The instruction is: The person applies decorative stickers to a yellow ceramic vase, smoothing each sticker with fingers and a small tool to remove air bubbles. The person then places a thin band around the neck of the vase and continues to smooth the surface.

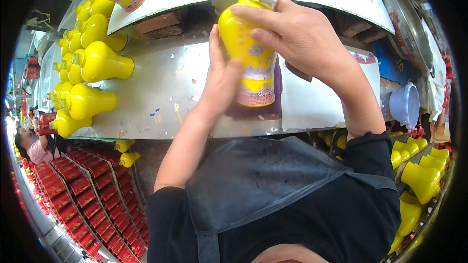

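Both hands (222,85) (304,36) on yellow vase (251,56) w/ purple flwr print (260,72).

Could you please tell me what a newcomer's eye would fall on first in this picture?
Most likely the flower-patterned yellow vase at upper centre, between the person's left hand and right hand. Next might come the cluster of yellow vases along the left side of the metal bench, and the rows of red items at lower left.

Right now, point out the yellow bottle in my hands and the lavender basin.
Yellow bottle (256,51), head view: middle of its printed body.
Lavender basin (399,105), head view: on its side wall.
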Demonstrator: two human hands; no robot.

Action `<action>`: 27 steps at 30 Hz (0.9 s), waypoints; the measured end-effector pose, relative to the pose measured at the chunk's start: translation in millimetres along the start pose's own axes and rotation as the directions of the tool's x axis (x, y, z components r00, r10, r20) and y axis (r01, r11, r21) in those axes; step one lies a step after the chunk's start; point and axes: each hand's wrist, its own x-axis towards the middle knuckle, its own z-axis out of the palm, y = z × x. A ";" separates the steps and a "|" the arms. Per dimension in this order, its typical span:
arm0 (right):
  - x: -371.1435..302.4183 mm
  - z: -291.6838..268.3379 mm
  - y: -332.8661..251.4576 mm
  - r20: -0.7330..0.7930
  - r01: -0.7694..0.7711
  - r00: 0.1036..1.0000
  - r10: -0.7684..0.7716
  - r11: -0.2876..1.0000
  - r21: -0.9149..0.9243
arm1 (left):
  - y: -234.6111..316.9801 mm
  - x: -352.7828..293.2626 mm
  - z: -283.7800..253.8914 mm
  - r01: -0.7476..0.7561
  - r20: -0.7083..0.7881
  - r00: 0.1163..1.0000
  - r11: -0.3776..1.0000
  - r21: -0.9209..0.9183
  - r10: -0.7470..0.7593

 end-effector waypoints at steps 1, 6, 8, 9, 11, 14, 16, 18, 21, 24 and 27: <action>-1.2 0.2 3.9 -0.038 0.035 0.999 -0.033 0.998 0.046 | 0.1 0.7 -0.4 -0.019 -0.018 1.000 0.999 0.039 0.019; -16.5 10.5 18.6 -0.051 -0.136 0.982 0.183 0.865 0.483 | 11.5 12.1 -10.7 -0.336 0.038 0.916 0.711 0.617 0.399; -26.3 18.3 17.5 0.077 -0.299 0.944 0.320 0.738 0.605 | 18.3 20.7 -11.0 -0.389 0.085 0.874 0.583 0.713 0.479; -29.0 23.8 16.5 0.110 -0.340 0.927 0.358 0.680 0.650 | 22.5 23.9 -11.6 -0.395 0.125 0.867 0.512 0.763 0.483; -31.3 35.1 13.8 0.103 -0.332 0.921 0.376 0.619 0.711 | 28.4 29.1 -8.4 -0.383 0.164 0.879 0.458 0.802 0.448; -28.1 47.1 13.0 0.089 -0.307 0.914 0.396 0.533 0.788 | 30.7 33.8 -2.9 -0.341 0.147 0.912 0.512 0.788 0.382; -25.9 50.2 13.7 0.087 -0.298 0.917 0.389 0.525 0.797 | 27.6 34.3 -2.3 -0.333 0.123 0.913 0.535 0.776 0.390; -26.8 49.2 15.3 0.075 -0.290 0.926 0.369 0.571 0.768 | 22.2 36.0 -6.2 -0.357 0.135 0.905 0.551 0.754 0.402; -35.8 44.7 17.2 0.100 -0.268 0.933 0.345 0.482 0.834 | 12.5 31.2 -9.5 -0.347 0.024 0.915 0.754 0.558 0.403; -50.1 43.3 16.7 0.242 -0.396 0.898 0.368 0.433 0.810 | 7.7 15.5 -8.4 -0.243 -0.053 0.957 0.884 0.399 0.286; -60.6 54.4 7.2 0.234 -0.374 0.905 0.356 0.401 0.836 | 8.6 -3.7 -4.0 -0.086 -0.101 0.988 0.957 0.277 0.118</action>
